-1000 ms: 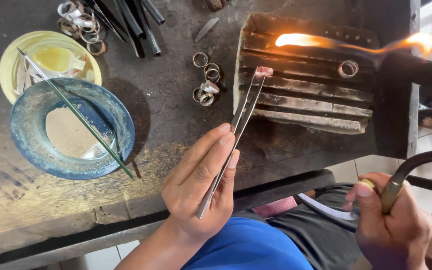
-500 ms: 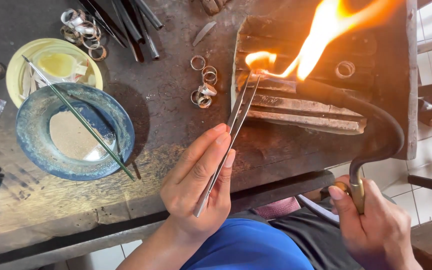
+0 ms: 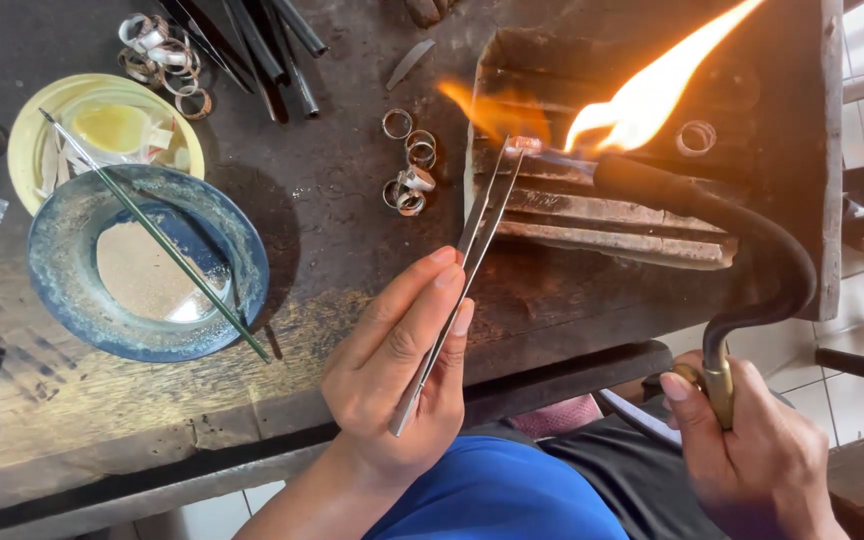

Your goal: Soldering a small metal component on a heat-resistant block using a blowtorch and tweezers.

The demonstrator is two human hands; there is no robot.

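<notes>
Your left hand (image 3: 397,370) pinches long steel tweezers (image 3: 457,285), whose tips grip a small glowing metal ring (image 3: 525,144) far ahead of it. Your right hand (image 3: 752,455) closes around a curved black torch (image 3: 742,260), its orange flame (image 3: 652,95) licking the ring.

Between your left hand (image 3: 402,360) and the blue dish (image 3: 147,262) you have bare dark bench (image 3: 332,220) to pass over. Straight ahead, loose metal rings (image 3: 407,165) sit just beside the tweezers (image 3: 462,265). To your right the torch (image 3: 712,225) and its flame (image 3: 652,95) bar the charred block (image 3: 642,215) (rods (image 3: 272,45) crowd the far edge).
</notes>
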